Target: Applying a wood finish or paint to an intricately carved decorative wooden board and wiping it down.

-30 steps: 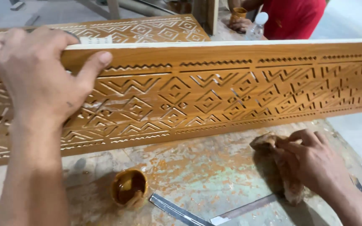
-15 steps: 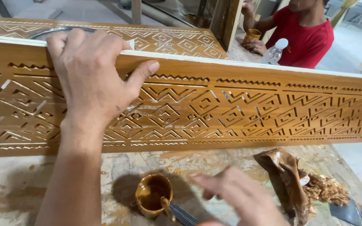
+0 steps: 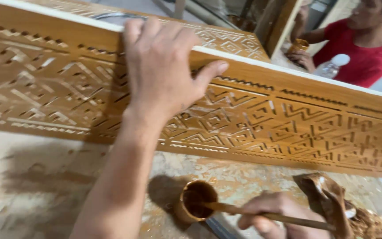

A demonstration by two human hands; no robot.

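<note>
Far left: stained, paint-smeared surface point(image 3: 45, 186), bare and blotchy under the long carved wooden panel point(image 3: 297, 124) standing on its edge across the whole view, brown-coated, cut through with zigzag and diamond patterns, a pale strip along the top rim. Left hand point(image 3: 162, 66) draped over that top rim near the middle, fingers hooked behind, thumb pressed flat on the carved front, clamped on the panel. Below and a little right, a small round cup point(image 3: 195, 201) of dark brown stain set on the surface just in front of the panel's foot. Right hand point(image 3: 273, 214) low at the bottom edge, fingers closed round a thin wooden-handled brush point(image 3: 261, 214), tip dipped in the cup. Further right, a crumpled brown-soaked rag point(image 3: 328, 201) on the surface, touching or nearly touching a heap of what looks like sawdust, too blurred to be sure. Upper right, behind the panel: another person in a red shirt point(image 3: 363, 57), a clear plastic bottle point(image 3: 332, 66) beside them.
</note>
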